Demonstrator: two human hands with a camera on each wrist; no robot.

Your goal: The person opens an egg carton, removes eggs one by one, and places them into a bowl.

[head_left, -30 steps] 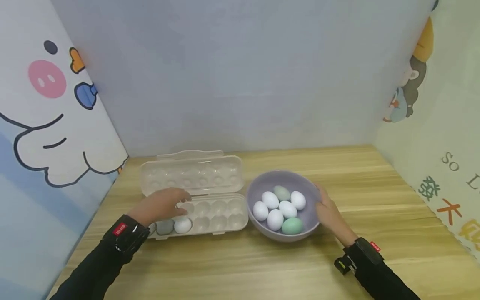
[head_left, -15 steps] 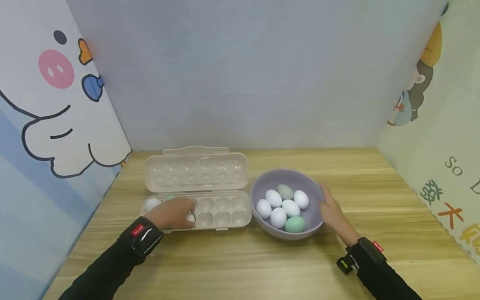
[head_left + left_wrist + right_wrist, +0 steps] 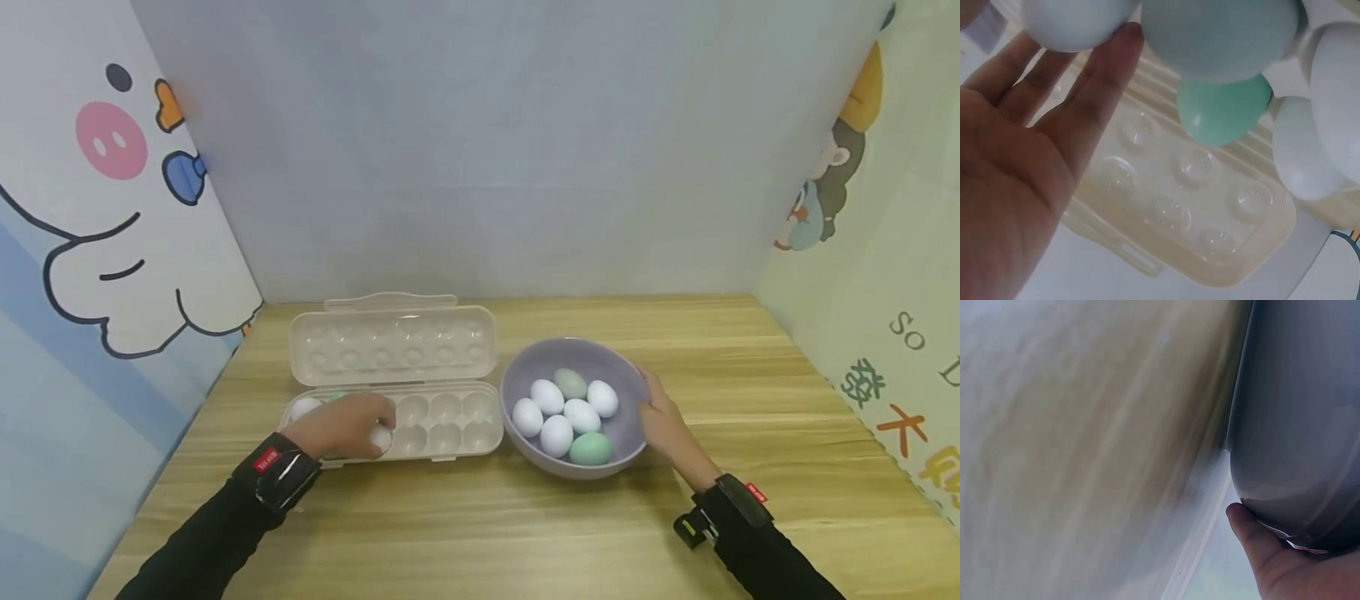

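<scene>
My left hand (image 3: pixel 345 423) is over the left part of a clear plastic egg carton (image 3: pixel 480 437), its thumb and fingers around a white egg (image 3: pixel 381 438) in the front row. In the left wrist view, fingertips (image 3: pixel 1124 47) meet the underside of this white egg (image 3: pixel 1079 25). Beside it sit a grey-green egg (image 3: pixel 1219 37), a mint green egg (image 3: pixel 1222 109) and white eggs (image 3: pixel 1304 150). At right, my right hand (image 3: pixel 670 429) grips the rim of a purple bowl (image 3: pixel 517 375) holding several white eggs (image 3: pixel 557 436), a pale green egg (image 3: pixel 570 383) and a mint egg (image 3: pixel 590 449).
The carton's lid (image 3: pixel 393 346) lies open behind its base. Bowl and carton stand side by side on a wood-grain table (image 3: pixel 465 533). A plain backdrop (image 3: pixel 480 150) rises along the back edge, with printed panels at both sides.
My left hand has come down onto the white egg in the carton's front row from above the carton, then stayed nearly still. The right hand has kept its hold on the bowl.
</scene>
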